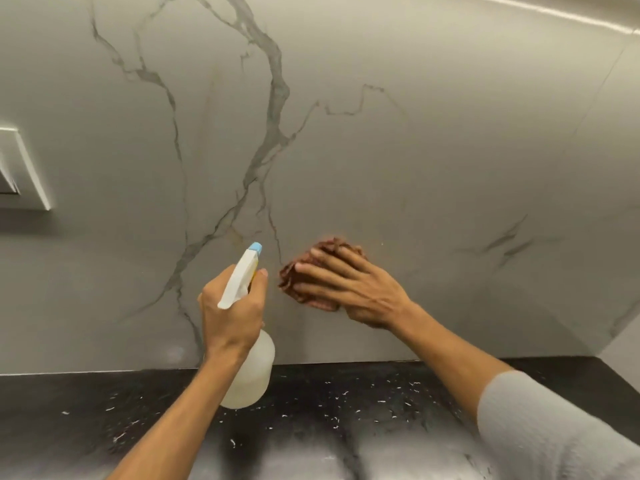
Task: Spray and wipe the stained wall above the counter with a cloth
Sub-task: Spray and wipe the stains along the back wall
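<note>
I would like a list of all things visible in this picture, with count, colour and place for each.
wall: one, grey marble look with darker veins, behind the counter.
counter: one, black with white flecks, below the wall.
switch plate: one, pale grey, on the wall at the left edge.
spray bottle: one, translucent white with a blue nozzle tip, held above the counter.
cloth: one, reddish brown, bunched and pressed on the wall.
left hand: one, gripping the spray bottle's neck.
right hand: one, flat on the cloth; grey sleeve at lower right.
</note>
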